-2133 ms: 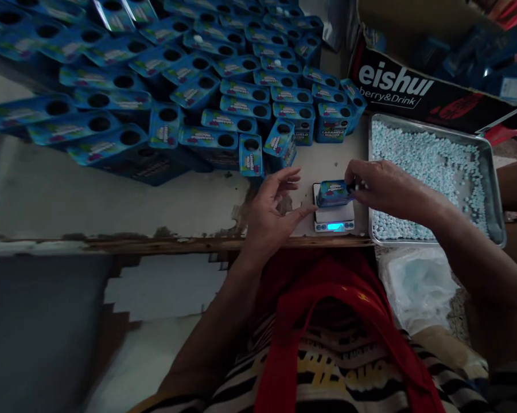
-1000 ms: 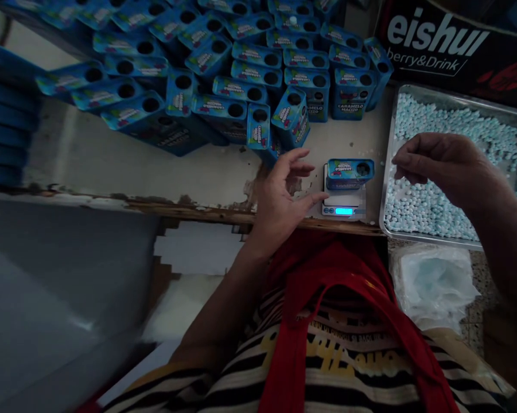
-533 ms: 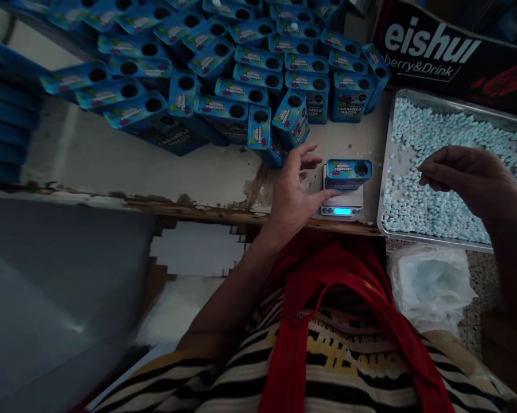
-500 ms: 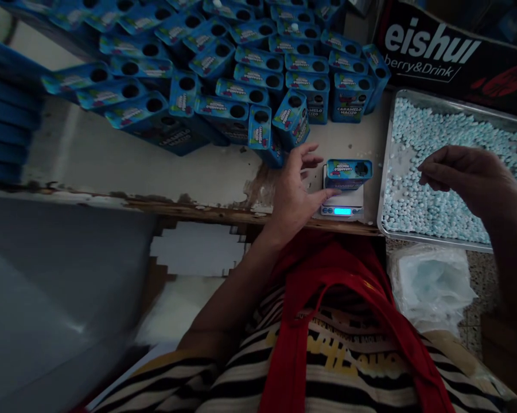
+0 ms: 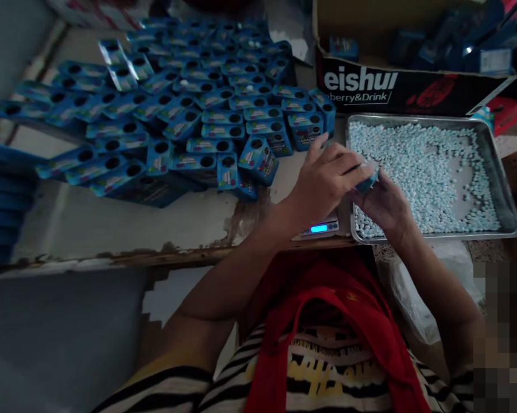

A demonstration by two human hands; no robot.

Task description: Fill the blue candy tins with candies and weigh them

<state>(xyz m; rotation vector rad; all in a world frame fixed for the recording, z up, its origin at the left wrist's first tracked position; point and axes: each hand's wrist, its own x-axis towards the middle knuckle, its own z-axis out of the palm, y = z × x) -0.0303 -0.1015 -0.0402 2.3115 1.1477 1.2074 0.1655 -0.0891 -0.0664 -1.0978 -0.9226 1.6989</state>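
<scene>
A blue candy tin [image 5: 367, 180] is off the scale, held between my two hands at the tray's left edge. My left hand [image 5: 327, 178] grips it from the left and above, fingers curled over its top. From the right and below, my right hand [image 5: 383, 201] cups the same tin with bent fingers. Most of the tin is hidden by the hands. Below my left hand, the small digital scale [image 5: 321, 228] shows its lit blue display. The metal tray [image 5: 511, 212] beside it holds many pale blue and white candies [image 5: 426, 172].
Rows of blue candy tins [image 5: 224, 117] with round top holes crowd the worn white table [image 5: 189, 221]. A black printed carton [image 5: 434, 94] with blue packs inside stands behind the tray. Stacked blue packs [image 5: 4, 201] are at far left. Plastic bags [image 5: 422, 310] lie below the table.
The tin has been lifted off the scale and moved right. My right hand has come left from above the candies onto it. The view has shifted, showing more of the carton.
</scene>
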